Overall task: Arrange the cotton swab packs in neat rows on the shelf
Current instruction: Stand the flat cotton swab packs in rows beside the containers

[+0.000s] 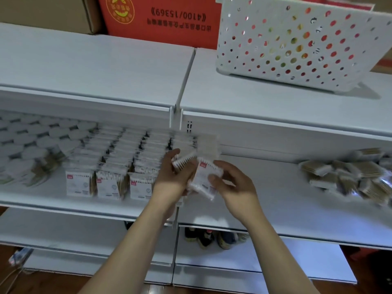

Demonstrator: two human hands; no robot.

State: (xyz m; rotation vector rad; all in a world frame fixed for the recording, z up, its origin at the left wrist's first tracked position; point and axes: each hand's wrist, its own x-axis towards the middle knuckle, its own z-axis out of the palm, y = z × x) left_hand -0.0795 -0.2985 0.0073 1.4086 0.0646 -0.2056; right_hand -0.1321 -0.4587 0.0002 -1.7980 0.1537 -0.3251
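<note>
Both hands up front, above shelf [275, 209] edge. Left hand [171, 179] and right hand [231, 185], fingers curled, hold few swab packs [203, 177] together, maybe to square them. Neat rows [118, 164] stand left; loose pile [347, 177] waits right.

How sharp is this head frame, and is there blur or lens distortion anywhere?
Head view: soft overall; the held packs and the loose pile at right are motion-smeared; the print on the rows is unreadable; shelf edges bow from the wide lens; lighting is even, without glare.
</note>
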